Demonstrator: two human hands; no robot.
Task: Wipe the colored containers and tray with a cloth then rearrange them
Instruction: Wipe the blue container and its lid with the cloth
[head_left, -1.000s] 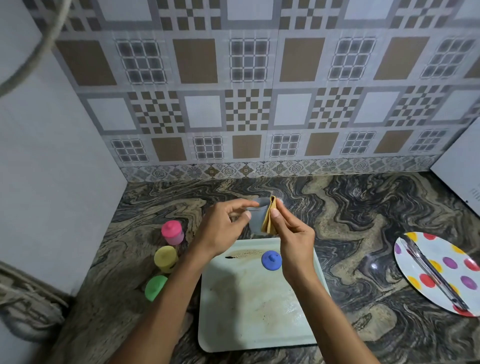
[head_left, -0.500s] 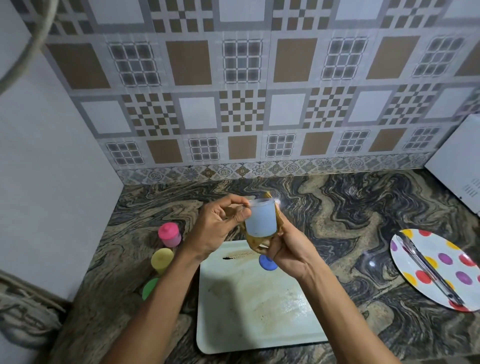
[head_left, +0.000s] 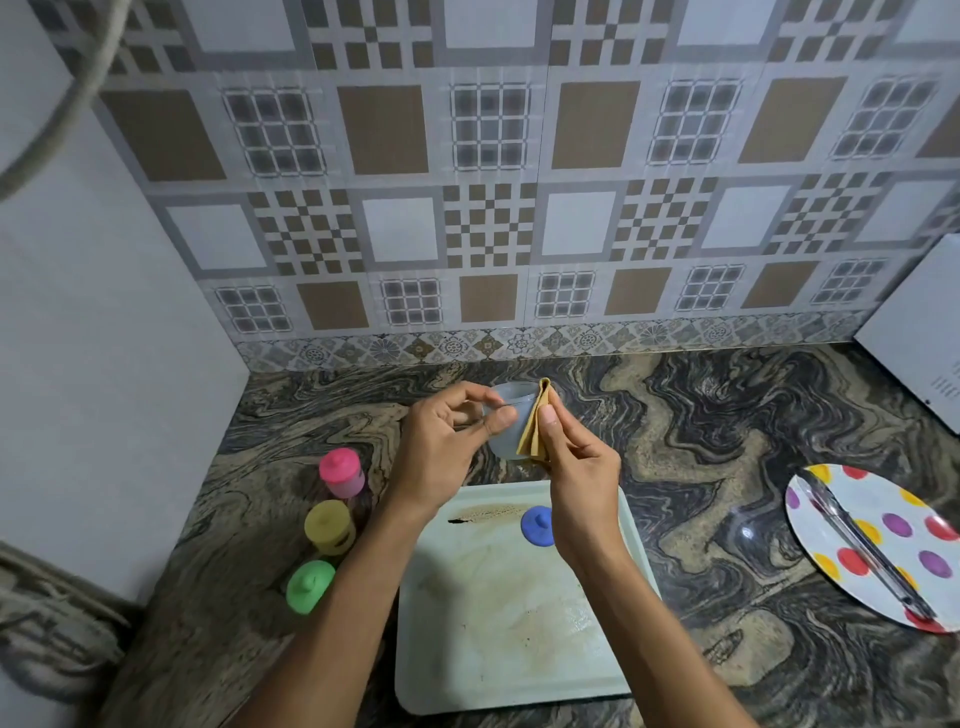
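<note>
The left hand (head_left: 447, 447) holds the clear lidless container (head_left: 506, 441) up in the air above the far edge of the tray (head_left: 493, 649), its fingers (head_left: 470, 391) and thumb curled onto the rim. The right hand (head_left: 582, 483) pinches the folded yellow cloth (head_left: 535, 428), its fingers (head_left: 549, 422) pressing the cloth upright against the container's right side. Half a second ago the cloth was bunched under and behind the container with the right hand cupped below it; now the cloth stands folded along the wall and the right hand has come round to the side, much as it was a second ago. The container's blue lid (head_left: 537, 525) has stayed where it was on the stained tray, partly hidden behind the right wrist. On the worktop (head_left: 701, 441) just left of the tray, the pink container (head_left: 341, 473), yellow container (head_left: 329, 526) and green container (head_left: 310, 584) stand in a row with their lids on, unmoved. Well apart to the right lies a spotted plate (head_left: 883, 499) with metal tongs (head_left: 862, 545) across it
</note>
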